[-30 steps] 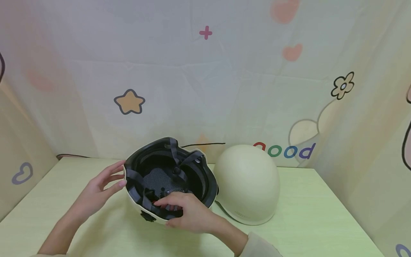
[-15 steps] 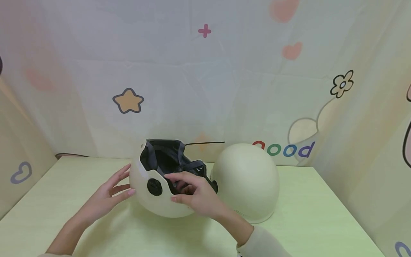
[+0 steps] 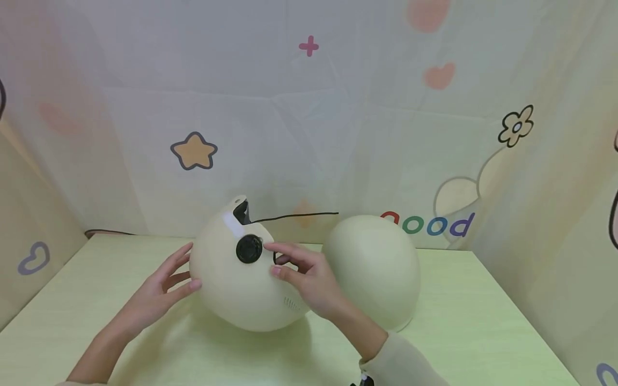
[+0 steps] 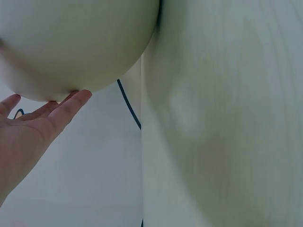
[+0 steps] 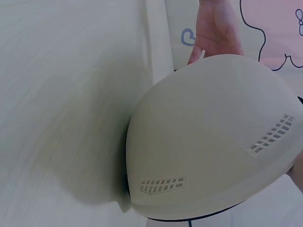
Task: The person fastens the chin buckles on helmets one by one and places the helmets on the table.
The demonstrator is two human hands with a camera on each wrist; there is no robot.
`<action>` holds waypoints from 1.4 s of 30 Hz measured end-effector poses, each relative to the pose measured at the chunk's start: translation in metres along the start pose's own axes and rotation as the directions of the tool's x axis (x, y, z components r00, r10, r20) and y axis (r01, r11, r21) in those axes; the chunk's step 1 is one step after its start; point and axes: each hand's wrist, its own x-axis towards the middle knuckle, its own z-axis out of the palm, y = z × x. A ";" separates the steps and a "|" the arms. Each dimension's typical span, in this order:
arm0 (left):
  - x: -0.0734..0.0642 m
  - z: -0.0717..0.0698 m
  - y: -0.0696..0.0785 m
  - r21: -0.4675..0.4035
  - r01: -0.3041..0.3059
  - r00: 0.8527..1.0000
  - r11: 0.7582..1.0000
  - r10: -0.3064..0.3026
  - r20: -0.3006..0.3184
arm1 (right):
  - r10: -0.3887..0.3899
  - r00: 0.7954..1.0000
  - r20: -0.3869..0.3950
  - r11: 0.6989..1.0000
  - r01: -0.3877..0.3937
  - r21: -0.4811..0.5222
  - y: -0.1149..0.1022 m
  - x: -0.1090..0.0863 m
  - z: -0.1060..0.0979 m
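Observation:
A cream helmet (image 3: 227, 289) stands tipped over on the table, its domed shell towards me and its opening turned away to the back. Its side carries a round black disc (image 3: 249, 249). The left hand (image 3: 156, 289) touches the shell's left side with spread, nearly straight fingers; in the left wrist view the fingertips press against the curved shell (image 4: 80, 52). With thumb and forefinger, the right hand (image 3: 316, 279) pinches the helmet's rim just right of the disc. Slotted vents (image 5: 162, 185) show on the shell in the right wrist view. The black lining is mostly hidden.
A second cream helmet (image 3: 374, 268) sits dome up at the right, close behind the right hand. Both helmets are on a pale green table (image 3: 483, 327). A printed curtain (image 3: 338, 134) hangs along the back and sides, and a thin black line (image 3: 309, 214) runs behind the helmets.
The held helmet has rolled from opening towards me to shell towards me, hiding its lining and straps. The right hand has moved up and right with the rim; the left stays at its side.

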 end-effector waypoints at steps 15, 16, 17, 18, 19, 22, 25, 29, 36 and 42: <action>-0.001 0.007 0.001 -0.035 -0.009 1.000 0.999 0.009 -0.008 | 0.092 0.991 0.095 0.949 -0.058 -0.310 -0.015 0.006 -0.015; -0.001 0.007 0.002 -0.035 -0.008 1.000 0.999 0.008 -0.008 | 0.099 0.989 0.113 0.941 -0.056 -0.334 -0.016 0.006 -0.017; -0.001 0.008 0.002 -0.036 -0.008 1.000 0.999 0.008 -0.008 | 0.101 0.986 0.133 0.935 -0.048 -0.352 -0.018 0.007 -0.019; -0.001 0.008 0.002 -0.036 -0.009 1.000 0.999 0.009 -0.008 | 0.103 0.983 0.151 0.929 -0.041 -0.368 -0.019 0.007 -0.021; -0.002 0.008 0.003 -0.036 -0.010 1.000 0.999 0.010 -0.008 | 0.109 0.980 0.167 0.924 -0.038 -0.382 -0.021 0.008 -0.022; -0.002 0.009 0.003 -0.034 -0.016 1.000 0.999 0.016 -0.012 | 0.120 0.971 0.206 0.905 -0.022 -0.424 -0.027 0.010 -0.026; -0.002 0.009 0.003 -0.032 -0.027 0.999 0.999 0.026 -0.020 | 0.109 0.967 0.230 0.896 0.004 -0.445 -0.029 0.010 -0.028; -0.002 0.009 0.002 -0.034 -0.034 0.999 0.999 0.034 -0.023 | 0.093 0.969 0.227 0.899 0.017 -0.438 -0.027 0.008 -0.028; -0.002 0.011 0.000 -0.041 -0.048 0.998 0.998 0.047 -0.030 | 0.100 0.978 0.181 0.917 -0.020 -0.398 -0.023 0.005 -0.028; 0.000 0.014 -0.003 -0.065 -0.038 0.999 0.997 0.037 -0.013 | 0.156 0.979 0.131 0.941 -0.107 -0.321 -0.021 0.003 -0.033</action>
